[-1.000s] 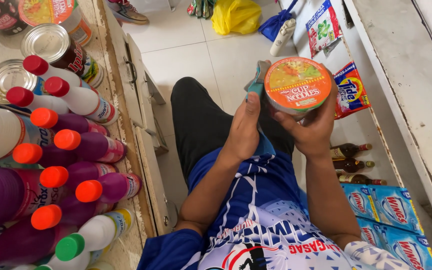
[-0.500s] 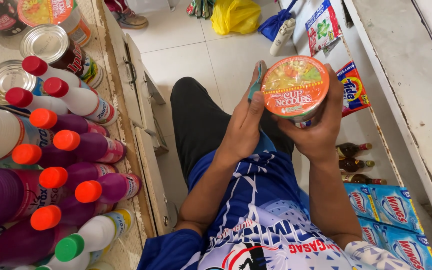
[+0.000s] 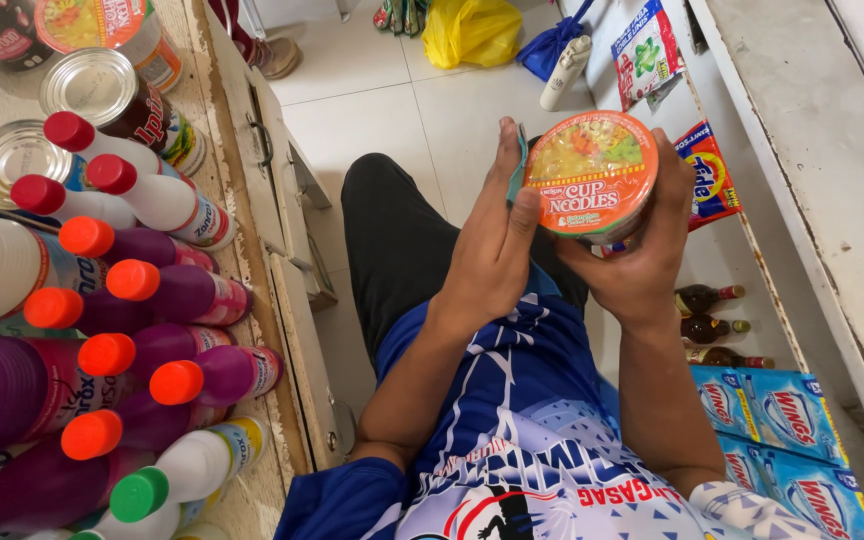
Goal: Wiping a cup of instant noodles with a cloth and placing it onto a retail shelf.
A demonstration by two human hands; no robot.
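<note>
Item in hand: noodle cup [image 3: 594,175], round, orange rim, printed foil lid facing up at me, held above my lap between both hands.
Right hand [image 3: 632,262]: I see it cupped under and around the cup's far side, fingers curled tight on the wall, thumb up by the rim.
Left hand [image 3: 492,250]: I have it flat against the cup's left side, fingers straight and together, thumb pressed on the lid's edge; a thin teal object [image 3: 518,165] is pinned between the fingers and the cup, kind not clear to me.
Left-side stock: wooden shelf [image 3: 242,200] carrying purple bottles with orange caps [image 3: 177,295], white bottles with red caps [image 3: 152,195], one green-capped bottle [image 3: 187,475], and tin cans [image 3: 102,90] further back.
Right-side stock: blue detergent packs [image 3: 787,420] near my right elbow, small dark glass bottles [image 3: 707,325] just beyond them, an orange sachet pack [image 3: 707,175] behind the cup.
Floor: pale tiles [image 3: 392,110], a yellow plastic bag [image 3: 470,28] and a blue bag [image 3: 552,45] far ahead.
</note>
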